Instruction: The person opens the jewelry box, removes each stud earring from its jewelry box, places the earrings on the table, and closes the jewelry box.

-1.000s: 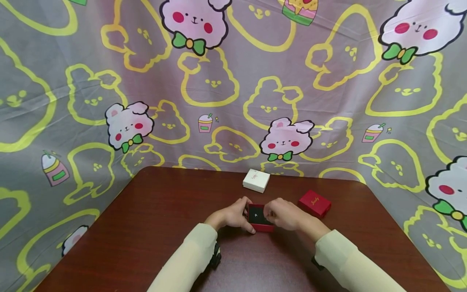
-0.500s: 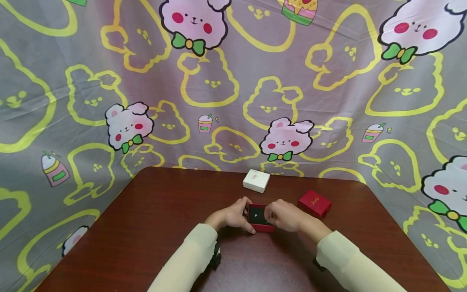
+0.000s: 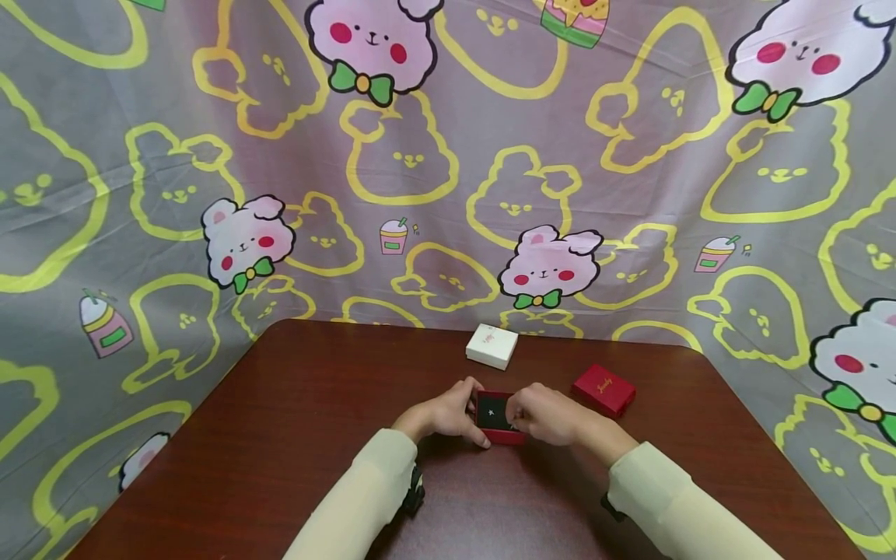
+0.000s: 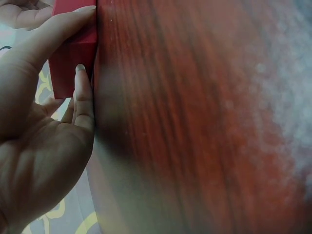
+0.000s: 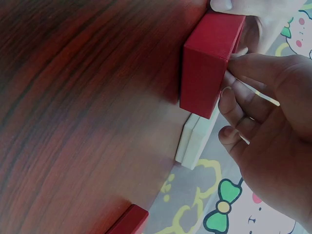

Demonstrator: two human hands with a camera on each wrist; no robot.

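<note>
A small open red box (image 3: pixel 505 437) with a black insert (image 3: pixel 492 404) stands on the table. A tiny silver star-shaped piece (image 3: pixel 491 413), like a stud earring, sits in the insert's left part. My left hand (image 3: pixel 451 411) grips the box from its left side, thumb (image 4: pixel 73 22) along the near wall. My right hand (image 3: pixel 546 412) is over the box's right part, its fingers curled and the thumb and forefinger tips reaching down inside the rim. In the right wrist view the box wall hides those fingertips, and what they may pinch cannot be made out.
A red lid (image 3: pixel 604 390) with gold lettering lies to the right, beyond my right wrist. Farther back is a closed white box (image 3: pixel 492 347). Behind the brown table (image 3: pixel 315 389) hangs a patterned cloth (image 3: pixel 448 194).
My right hand has shifted only very slightly over the box's right part. My left hand, the box, the lid and the white box stay where they were.
</note>
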